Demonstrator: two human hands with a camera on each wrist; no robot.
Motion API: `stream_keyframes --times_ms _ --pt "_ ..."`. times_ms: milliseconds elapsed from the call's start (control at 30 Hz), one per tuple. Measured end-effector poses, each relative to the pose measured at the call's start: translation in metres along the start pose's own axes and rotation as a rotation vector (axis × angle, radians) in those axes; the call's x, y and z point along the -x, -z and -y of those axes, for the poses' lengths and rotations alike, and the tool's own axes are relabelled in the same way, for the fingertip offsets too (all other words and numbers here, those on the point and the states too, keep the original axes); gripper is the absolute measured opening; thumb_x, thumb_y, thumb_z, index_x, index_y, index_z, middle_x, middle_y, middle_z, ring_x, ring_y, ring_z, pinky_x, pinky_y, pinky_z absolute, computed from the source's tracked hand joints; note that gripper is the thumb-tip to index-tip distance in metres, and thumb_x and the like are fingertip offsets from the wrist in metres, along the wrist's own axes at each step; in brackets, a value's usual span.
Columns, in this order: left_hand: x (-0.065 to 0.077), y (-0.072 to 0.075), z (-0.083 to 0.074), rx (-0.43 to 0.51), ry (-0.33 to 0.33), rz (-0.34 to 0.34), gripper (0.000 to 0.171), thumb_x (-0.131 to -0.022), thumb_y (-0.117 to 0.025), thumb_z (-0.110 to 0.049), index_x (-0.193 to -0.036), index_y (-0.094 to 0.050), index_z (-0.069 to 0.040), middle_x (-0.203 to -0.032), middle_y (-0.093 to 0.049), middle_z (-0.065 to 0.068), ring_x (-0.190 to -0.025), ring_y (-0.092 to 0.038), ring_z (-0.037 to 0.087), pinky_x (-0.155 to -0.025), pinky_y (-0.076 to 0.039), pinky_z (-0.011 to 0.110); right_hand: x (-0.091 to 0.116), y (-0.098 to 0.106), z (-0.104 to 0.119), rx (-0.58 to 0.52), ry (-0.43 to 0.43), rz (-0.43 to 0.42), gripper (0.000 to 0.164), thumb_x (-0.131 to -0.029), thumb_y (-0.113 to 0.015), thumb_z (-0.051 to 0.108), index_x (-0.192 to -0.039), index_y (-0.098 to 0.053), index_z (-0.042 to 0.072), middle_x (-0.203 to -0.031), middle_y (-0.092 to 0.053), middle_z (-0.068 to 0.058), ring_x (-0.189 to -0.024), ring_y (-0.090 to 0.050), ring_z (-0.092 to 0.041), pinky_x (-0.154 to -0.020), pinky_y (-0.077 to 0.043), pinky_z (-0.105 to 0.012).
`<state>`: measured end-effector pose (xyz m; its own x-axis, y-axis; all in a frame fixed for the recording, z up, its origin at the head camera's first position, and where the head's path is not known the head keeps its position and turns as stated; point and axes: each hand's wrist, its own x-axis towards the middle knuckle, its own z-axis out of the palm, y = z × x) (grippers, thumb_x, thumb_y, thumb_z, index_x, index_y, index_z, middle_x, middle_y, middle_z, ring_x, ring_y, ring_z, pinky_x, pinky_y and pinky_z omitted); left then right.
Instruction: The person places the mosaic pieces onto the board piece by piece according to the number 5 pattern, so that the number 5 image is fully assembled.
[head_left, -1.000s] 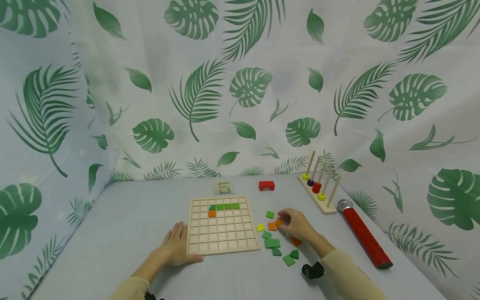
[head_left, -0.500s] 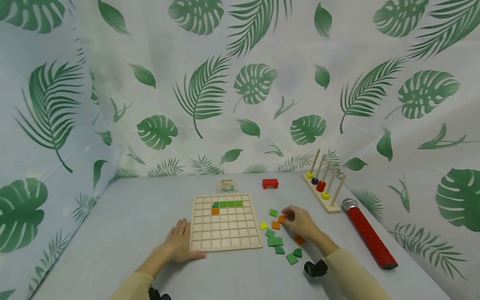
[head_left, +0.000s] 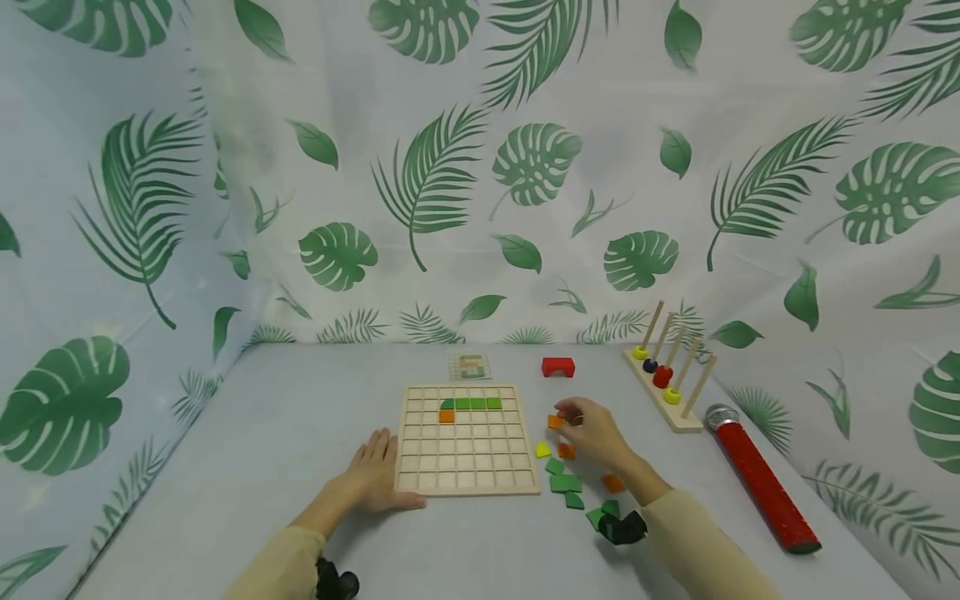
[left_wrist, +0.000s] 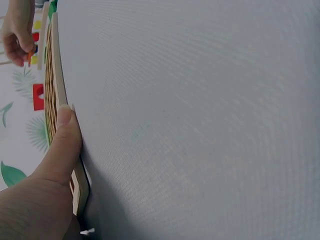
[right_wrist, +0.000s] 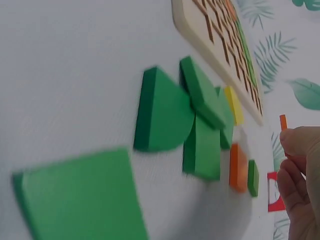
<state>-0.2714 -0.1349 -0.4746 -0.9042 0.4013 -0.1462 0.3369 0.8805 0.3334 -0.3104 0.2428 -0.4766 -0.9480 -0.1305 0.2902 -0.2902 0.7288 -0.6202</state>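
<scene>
My right hand (head_left: 600,433) pinches an orange tile (head_left: 553,422) between thumb and fingers, just right of the wooden grid board (head_left: 465,458). In the right wrist view the orange tile (right_wrist: 283,121) is seen edge-on, raised above the table. My left hand (head_left: 378,475) lies flat at the board's left side, fingers straight, and in the left wrist view its thumb (left_wrist: 62,145) presses the board's edge. Near the board's top, several green square tiles (head_left: 478,404) form a row beside a dark green rounded tile (head_left: 448,404), with an orange tile (head_left: 447,417) below.
Loose tiles lie right of the board: yellow (head_left: 543,450), orange (head_left: 567,451), another orange (head_left: 612,483) and several green (head_left: 566,483). Behind are a pattern card (head_left: 470,366) and red arch block (head_left: 558,367). A peg stacker (head_left: 678,412) and red microphone (head_left: 765,479) stand right.
My right hand has carried the orange tile up and left, nearer the board, and now covers the loose green tile behind it. My left hand stays at the board. The head view has shifted.
</scene>
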Motion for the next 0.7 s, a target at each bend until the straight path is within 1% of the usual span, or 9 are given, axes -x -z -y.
stream_keyframes --times_ms 100,133,200,367,433,600,700 --pt "0.003 0.006 -0.006 0.005 0.012 0.012 0.116 -0.073 -0.067 -0.065 -0.142 -0.019 0.014 -0.148 -0.014 0.034 -0.139 -0.010 0.045 -0.110 -0.014 0.055 -0.003 -0.005 0.008 -0.022 0.029 -0.001 0.032 -0.081 -0.072 0.004 -0.111 -0.063 -0.002 -0.098 -0.063 -0.006 -0.088 -0.059 -0.020 -0.082 -0.052 -0.038" --pt "0.003 0.007 -0.007 0.008 0.013 0.009 0.115 -0.073 -0.069 -0.064 -0.142 -0.020 0.015 -0.148 -0.015 0.034 -0.138 -0.011 0.045 -0.110 -0.014 0.056 -0.005 -0.007 0.011 -0.024 0.040 0.000 0.032 -0.081 -0.072 0.003 -0.111 -0.062 -0.002 -0.098 -0.063 -0.006 -0.088 -0.060 -0.020 -0.082 -0.052 -0.037" --pt "0.003 0.006 -0.006 -0.011 0.023 0.022 0.116 -0.073 -0.067 -0.065 -0.144 -0.018 0.013 -0.149 -0.013 0.033 -0.139 -0.009 0.044 -0.111 -0.013 0.054 -0.007 -0.013 0.016 -0.033 0.054 0.003 0.032 -0.081 -0.072 0.002 -0.111 -0.062 -0.002 -0.098 -0.063 -0.006 -0.088 -0.060 -0.020 -0.083 -0.052 -0.037" --pt "-0.004 -0.004 0.003 -0.033 0.027 0.012 0.121 -0.071 -0.063 -0.072 -0.145 -0.016 0.011 -0.150 -0.010 0.031 -0.140 -0.006 0.042 -0.111 -0.010 0.053 -0.013 -0.029 0.028 -0.079 0.096 -0.005 0.030 -0.080 -0.071 -0.002 -0.109 -0.063 -0.003 -0.096 -0.064 -0.007 -0.086 -0.061 -0.020 -0.080 -0.053 -0.036" --pt "-0.008 -0.009 0.009 -0.017 0.013 -0.013 0.123 -0.069 -0.062 -0.074 -0.144 -0.018 0.012 -0.150 -0.012 0.032 -0.140 -0.007 0.043 -0.111 -0.011 0.054 -0.015 -0.035 0.032 -0.108 0.110 -0.005 0.030 -0.080 -0.071 -0.003 -0.108 -0.063 -0.004 -0.095 -0.064 -0.007 -0.085 -0.061 -0.020 -0.080 -0.053 -0.035" --pt "-0.017 -0.021 0.018 -0.032 -0.001 -0.034 0.126 -0.067 -0.059 -0.079 -0.144 -0.019 0.011 -0.150 -0.013 0.031 -0.139 -0.008 0.043 -0.110 -0.013 0.055 -0.018 -0.052 0.040 -0.162 0.138 0.030 0.029 -0.080 -0.068 -0.006 -0.108 -0.062 -0.005 -0.095 -0.064 -0.007 -0.085 -0.061 -0.019 -0.078 -0.053 -0.033" --pt "-0.018 -0.022 0.019 -0.048 0.003 -0.035 0.125 -0.067 -0.058 -0.080 -0.145 -0.018 0.010 -0.150 -0.012 0.031 -0.139 -0.008 0.043 -0.110 -0.013 0.055 -0.020 -0.063 0.046 -0.174 0.135 0.044 0.028 -0.081 -0.069 -0.004 -0.108 -0.062 -0.004 -0.095 -0.063 -0.006 -0.085 -0.060 -0.017 -0.077 -0.052 -0.031"
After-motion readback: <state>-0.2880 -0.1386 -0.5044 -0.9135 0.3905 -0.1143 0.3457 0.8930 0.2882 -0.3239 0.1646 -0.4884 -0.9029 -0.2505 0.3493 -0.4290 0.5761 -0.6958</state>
